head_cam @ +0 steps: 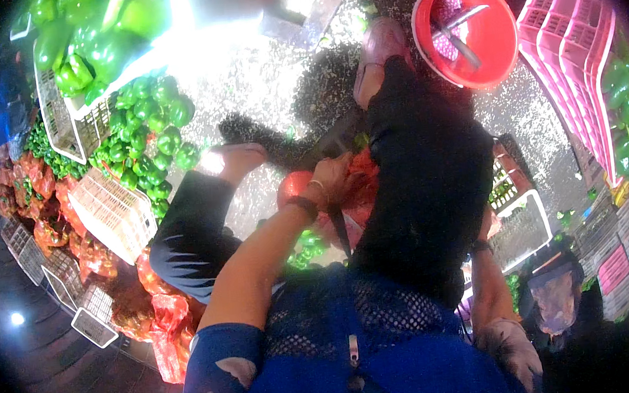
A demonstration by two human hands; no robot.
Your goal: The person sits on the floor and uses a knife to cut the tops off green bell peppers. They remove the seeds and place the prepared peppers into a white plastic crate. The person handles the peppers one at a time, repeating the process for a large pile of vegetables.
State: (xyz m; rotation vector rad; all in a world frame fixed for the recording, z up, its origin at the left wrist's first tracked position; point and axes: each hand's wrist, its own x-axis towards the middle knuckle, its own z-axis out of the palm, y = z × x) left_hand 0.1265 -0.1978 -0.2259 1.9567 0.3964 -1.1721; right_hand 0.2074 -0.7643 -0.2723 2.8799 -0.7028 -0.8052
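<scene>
My left hand (pixel 334 179), with bands at the wrist, reaches between the legs and has its fingers closed on red mesh netting (pixel 362 178). Beside it is a rounded red thing (pixel 293 186), perhaps a bowl or ball. Below the hand hangs a dark, pointed strip (pixel 340 231); its kind is unclear. Small green produce (pixel 309 248) lies close to my lap. My right hand (pixel 488 223) is down outside the right thigh, near a white-rimmed crate (pixel 519 232); the leg hides part of it, and its grip cannot be seen.
Green bell peppers (pixel 142 116) lie heaped at left, beside plastic crates (pixel 114 211) and filled red mesh bags (pixel 171 327). A red bucket (pixel 496 57) holding knife-like blades stands front right, next to stacked pink crates (pixel 570 45). Strong glare covers the speckled floor (pixel 237 85).
</scene>
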